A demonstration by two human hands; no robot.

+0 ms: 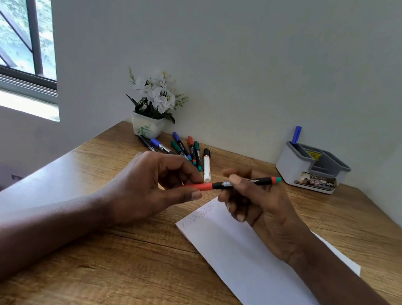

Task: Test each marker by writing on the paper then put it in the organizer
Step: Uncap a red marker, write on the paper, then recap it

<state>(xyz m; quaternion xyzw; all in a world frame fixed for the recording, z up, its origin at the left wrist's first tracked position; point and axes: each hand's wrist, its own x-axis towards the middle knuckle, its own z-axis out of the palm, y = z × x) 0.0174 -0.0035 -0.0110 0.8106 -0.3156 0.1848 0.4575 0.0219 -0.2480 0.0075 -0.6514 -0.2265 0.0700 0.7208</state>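
Observation:
I hold a black marker point(218, 185) with a red cap level above the wooden desk. My left hand point(151, 186) pinches the red cap point(203, 186) at its left end. My right hand point(256, 204) grips the black barrel; its far end shows a red and green tip point(275, 180). Under my right hand lies a white sheet of paper point(244, 265) with faint writing near its top corner. The grey and white organizer point(293, 168) stands at the back right with one blue marker point(297, 134) upright in it. Several loose markers point(185, 150) lie behind my hands.
A white pot of white flowers point(150, 111) stands at the desk's back left corner against the wall. A window is on the left. The desk's left edge runs diagonally past my left forearm.

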